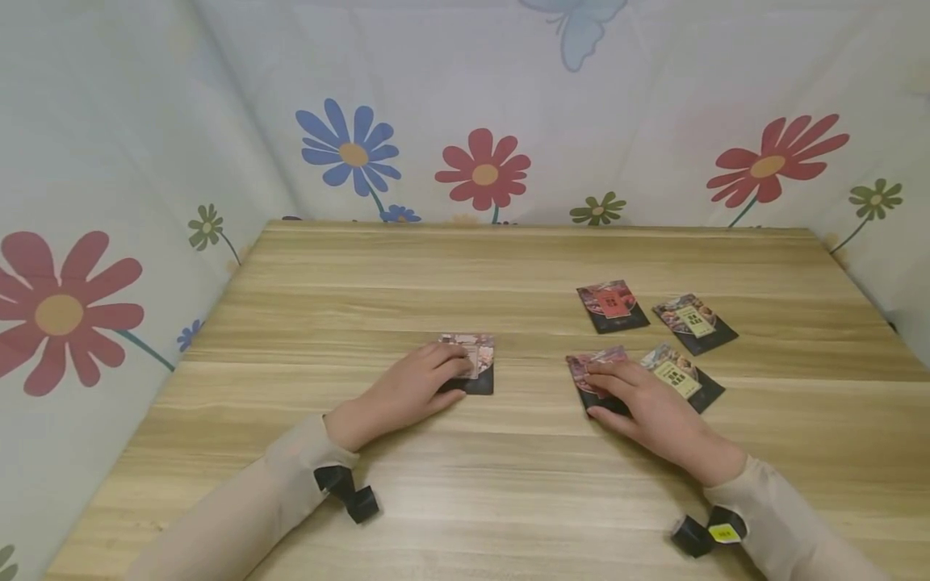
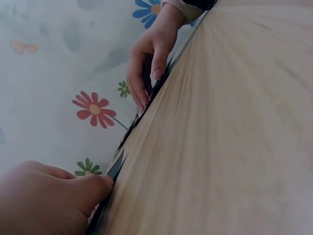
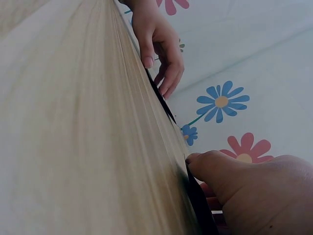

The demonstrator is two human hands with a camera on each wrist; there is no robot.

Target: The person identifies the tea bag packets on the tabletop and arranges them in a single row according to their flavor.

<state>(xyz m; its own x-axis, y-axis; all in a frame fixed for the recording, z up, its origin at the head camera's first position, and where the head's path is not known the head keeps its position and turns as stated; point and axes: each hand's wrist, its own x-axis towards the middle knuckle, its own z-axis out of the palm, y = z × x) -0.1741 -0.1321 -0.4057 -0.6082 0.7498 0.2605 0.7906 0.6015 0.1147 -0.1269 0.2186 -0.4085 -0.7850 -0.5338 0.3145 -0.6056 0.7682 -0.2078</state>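
Observation:
My left hand (image 1: 410, 391) lies over a flat printed packet (image 1: 481, 379), black at its near end. Its fingers rest across the top and its thumb is at the near edge. In the left wrist view this packet's dark edge (image 2: 116, 169) shows beside the thumb. My right hand (image 1: 654, 411) holds another flat packet (image 1: 579, 371) with a reddish picture, thumb at its near edge, fingers over its face. A packet with a yellow label (image 1: 676, 379) lies partly behind that hand. In the right wrist view the gripped packet's dark edge (image 3: 195, 196) shows under the thumb.
Two more packets lie farther back: one with a red label (image 1: 613, 305), another with a yellow label (image 1: 695, 321). The wooden table (image 1: 363, 282) meets a flower-printed cloth (image 1: 617, 105) at its far side. Each wrist carries a black camera mount (image 1: 349, 492).

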